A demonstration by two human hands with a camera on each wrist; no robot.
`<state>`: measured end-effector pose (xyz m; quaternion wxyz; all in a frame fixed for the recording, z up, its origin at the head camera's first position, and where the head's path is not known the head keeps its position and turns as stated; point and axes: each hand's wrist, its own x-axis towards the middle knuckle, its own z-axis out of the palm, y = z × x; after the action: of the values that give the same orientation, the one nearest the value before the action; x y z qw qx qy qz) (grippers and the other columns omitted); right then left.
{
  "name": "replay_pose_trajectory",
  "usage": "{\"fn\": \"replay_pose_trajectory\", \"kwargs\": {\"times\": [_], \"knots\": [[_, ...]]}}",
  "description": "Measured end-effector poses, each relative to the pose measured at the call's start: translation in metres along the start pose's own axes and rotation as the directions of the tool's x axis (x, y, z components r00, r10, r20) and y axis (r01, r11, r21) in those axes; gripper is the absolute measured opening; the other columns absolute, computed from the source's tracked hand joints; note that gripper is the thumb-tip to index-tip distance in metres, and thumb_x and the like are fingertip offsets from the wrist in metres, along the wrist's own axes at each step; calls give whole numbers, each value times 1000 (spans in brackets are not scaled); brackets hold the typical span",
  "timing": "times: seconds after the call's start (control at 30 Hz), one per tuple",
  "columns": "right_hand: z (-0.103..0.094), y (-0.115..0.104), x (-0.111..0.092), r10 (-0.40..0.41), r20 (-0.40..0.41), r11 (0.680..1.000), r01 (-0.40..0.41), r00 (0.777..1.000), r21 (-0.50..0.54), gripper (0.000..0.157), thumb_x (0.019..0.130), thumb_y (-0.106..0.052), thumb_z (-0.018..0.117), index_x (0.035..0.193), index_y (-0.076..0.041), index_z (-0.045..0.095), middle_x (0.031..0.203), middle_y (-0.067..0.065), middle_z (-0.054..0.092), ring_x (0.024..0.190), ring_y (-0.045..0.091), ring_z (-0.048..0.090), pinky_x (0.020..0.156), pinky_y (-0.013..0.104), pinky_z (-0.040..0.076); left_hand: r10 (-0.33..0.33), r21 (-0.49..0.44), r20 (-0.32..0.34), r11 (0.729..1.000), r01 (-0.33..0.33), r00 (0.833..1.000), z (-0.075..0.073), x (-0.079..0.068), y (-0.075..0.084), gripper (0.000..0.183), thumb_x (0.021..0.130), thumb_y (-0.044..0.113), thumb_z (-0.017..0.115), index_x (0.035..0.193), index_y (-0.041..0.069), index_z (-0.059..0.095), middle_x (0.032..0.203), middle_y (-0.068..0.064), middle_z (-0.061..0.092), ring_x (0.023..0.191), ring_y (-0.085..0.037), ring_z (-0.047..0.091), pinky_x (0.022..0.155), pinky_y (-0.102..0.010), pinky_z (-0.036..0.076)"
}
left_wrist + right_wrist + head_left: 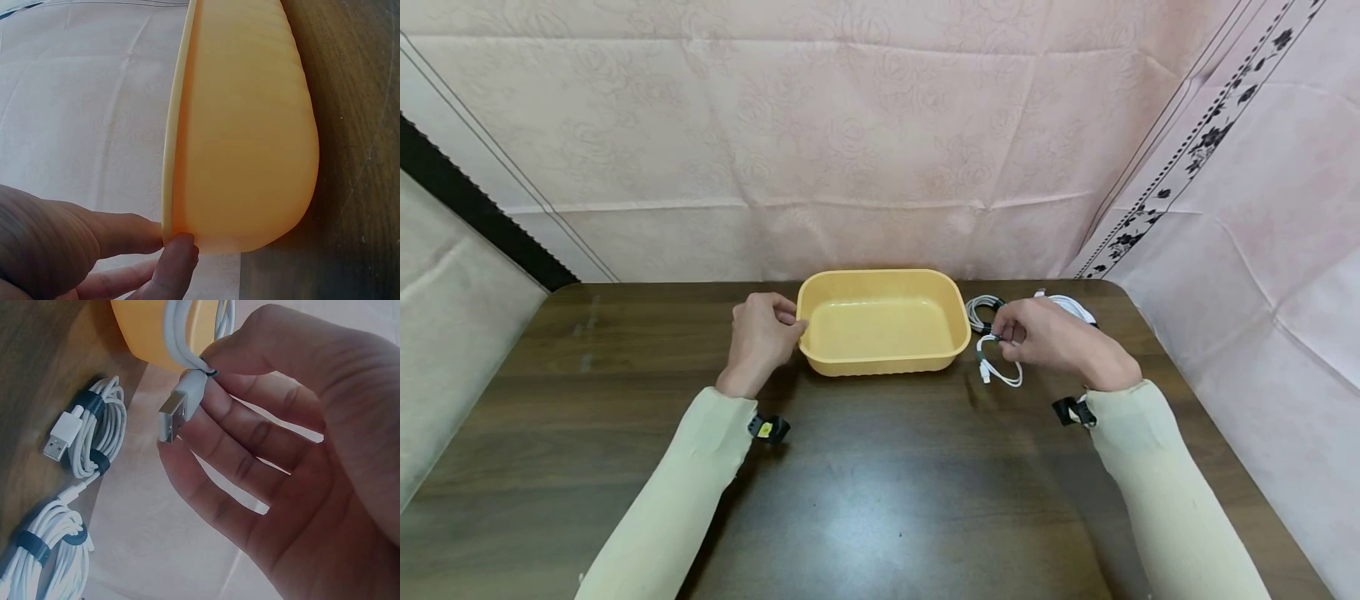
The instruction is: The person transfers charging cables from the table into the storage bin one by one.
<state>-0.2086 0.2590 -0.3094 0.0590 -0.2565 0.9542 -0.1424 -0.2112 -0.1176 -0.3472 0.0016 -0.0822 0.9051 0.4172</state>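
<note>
1 tub [880, 364] nr tbl edge [655, 287] | l hand [760, 337]: rim [167, 156] | r hand [1045, 333]: cable [178, 331]

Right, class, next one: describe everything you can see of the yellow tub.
The tub is plain yellow and looks like smooth plastic: oblong, with rounded corners, sloping walls and a thin rim. It is empty and sits open side up towards the back of the wooden table. The left hand pinches its left-end rim; whether the coiled cable beside its right end touches it is unclear.
</note>
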Motion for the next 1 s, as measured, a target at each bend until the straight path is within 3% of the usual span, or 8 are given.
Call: {"fn": "replay_pose_trajectory", "kwargs": {"times": [0.53, 1.0], "knots": [[-3, -4, 5, -3, -7, 1000, 3, 1000, 16, 12, 81, -3, 69, 87, -14, 71, 76, -4, 66, 74, 10, 60, 71, 30, 51, -10, -21, 7, 1000, 10, 1000, -1, -1, 1, 26, 95, 13, 71, 118, 2, 69, 103, -14, 71, 78, -22, 68, 59, -25, 55], [-11, -10, 7, 48, 7, 998, -48, 999, -27, 16, 83, -9, 66, 91, -22, 72, 81, -7, 65, 77, 11, 58, 71, 31, 47, -1, -18, 11, 1000, 1, 1000, -1, 0, -2, 26, 95, 13, 71, 118, 1, 69, 104, -16, 71, 76, -22, 67, 57, -24, 55]]}}
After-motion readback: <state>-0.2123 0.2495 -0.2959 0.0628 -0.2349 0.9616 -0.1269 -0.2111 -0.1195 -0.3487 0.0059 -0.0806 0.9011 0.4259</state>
